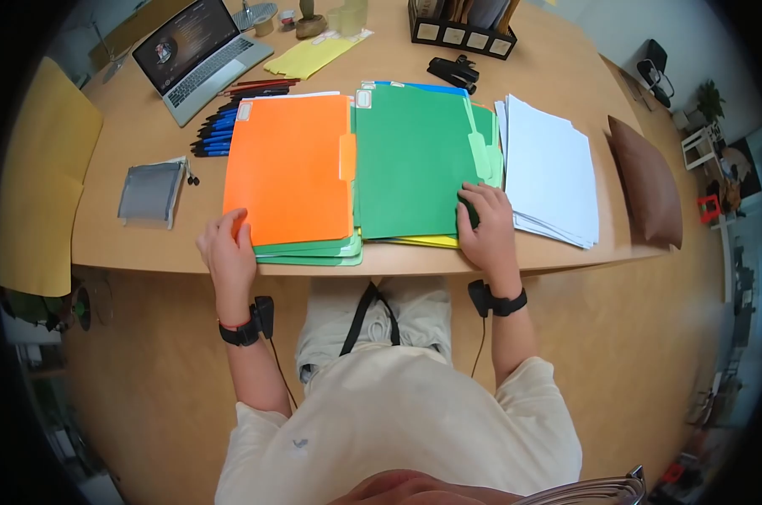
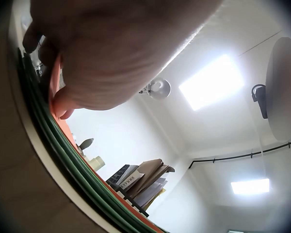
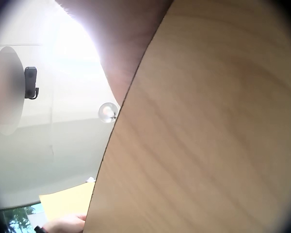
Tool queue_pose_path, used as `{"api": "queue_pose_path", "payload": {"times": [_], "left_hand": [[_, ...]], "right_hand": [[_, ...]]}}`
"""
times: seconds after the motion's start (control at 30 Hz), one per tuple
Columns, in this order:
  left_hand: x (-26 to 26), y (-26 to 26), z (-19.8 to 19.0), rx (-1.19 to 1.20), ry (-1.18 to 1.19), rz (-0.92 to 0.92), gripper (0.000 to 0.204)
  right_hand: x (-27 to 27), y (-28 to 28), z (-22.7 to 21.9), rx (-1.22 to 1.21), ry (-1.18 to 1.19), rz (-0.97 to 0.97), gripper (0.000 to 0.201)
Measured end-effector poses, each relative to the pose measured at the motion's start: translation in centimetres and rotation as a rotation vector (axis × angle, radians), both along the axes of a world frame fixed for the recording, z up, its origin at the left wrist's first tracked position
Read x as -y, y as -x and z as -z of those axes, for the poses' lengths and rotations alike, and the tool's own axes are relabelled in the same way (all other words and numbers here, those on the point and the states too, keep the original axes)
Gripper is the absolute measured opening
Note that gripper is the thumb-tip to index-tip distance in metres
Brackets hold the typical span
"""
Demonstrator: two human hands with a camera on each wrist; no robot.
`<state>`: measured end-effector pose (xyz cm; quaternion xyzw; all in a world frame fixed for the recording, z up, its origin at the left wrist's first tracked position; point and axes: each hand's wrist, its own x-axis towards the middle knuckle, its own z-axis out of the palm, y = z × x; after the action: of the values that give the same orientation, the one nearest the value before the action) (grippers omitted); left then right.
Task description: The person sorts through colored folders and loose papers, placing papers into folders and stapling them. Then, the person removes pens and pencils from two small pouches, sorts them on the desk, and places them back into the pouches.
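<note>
An orange file folder (image 1: 288, 172) lies on top of a stack of green folders (image 1: 314, 252) at the table's near edge. At its lower left corner my left hand (image 1: 227, 252) pinches the orange folder's edge; the left wrist view shows orange card between thumb (image 2: 64, 104) and fingers. Beside that stack is another, topped by a green folder (image 1: 410, 168), with blue and yellow edges peeking out. My right hand (image 1: 489, 229) rests on its lower right corner, fingers lying loosely over the edge. In the right wrist view the tabletop's edge hides most of that hand.
White paper sheets (image 1: 549, 172) lie right of the folders. Blue pens (image 1: 214, 135), a grey zip pouch (image 1: 151, 192) and a laptop (image 1: 200, 55) are on the left. A stapler-like black tool (image 1: 454, 71) and a file organizer (image 1: 461, 35) stand farther back. A brown cushion (image 1: 646, 181) is at right.
</note>
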<state>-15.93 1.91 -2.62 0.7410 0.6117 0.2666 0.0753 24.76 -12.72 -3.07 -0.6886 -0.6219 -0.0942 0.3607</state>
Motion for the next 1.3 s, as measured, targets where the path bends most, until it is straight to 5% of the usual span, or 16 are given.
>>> {"api": "queue_pose_path", "payload": {"times": [0.17, 0.4, 0.57, 0.83, 1.03, 1.3], "left_hand": [[0.9, -1.8, -0.9, -0.246, -0.162, -0.153, 0.035], [3.5, -10.9, -2.8, 0.184, -0.042, 0.535, 0.055], [3.8, -14.8, -2.6, 0.087, 0.011, 0.640, 0.064], [4.0, -14.1, -3.2, -0.001, 0.109, 0.679, 0.066], [3.5, -14.1, -3.0, 0.031, 0.122, 0.709, 0.064], [4.1, -14.6, -3.1, 0.021, -0.028, 0.714, 0.026]], "right_hand": [[0.0, 0.1, -0.4, -0.025, -0.020, -0.004, 0.018], [0.1, -0.2, -0.5, -0.060, -0.095, -0.033, 0.012], [0.4, -0.5, -0.9, -0.128, -0.135, -0.042, 0.007], [0.7, -0.3, -0.4, -0.323, -0.174, -0.026, 0.007], [1.2, -0.8, -0.5, -0.423, -0.180, -0.002, 0.015], [1.0, -1.0, 0.6, -0.582, -0.239, -0.022, 0.030]]}}
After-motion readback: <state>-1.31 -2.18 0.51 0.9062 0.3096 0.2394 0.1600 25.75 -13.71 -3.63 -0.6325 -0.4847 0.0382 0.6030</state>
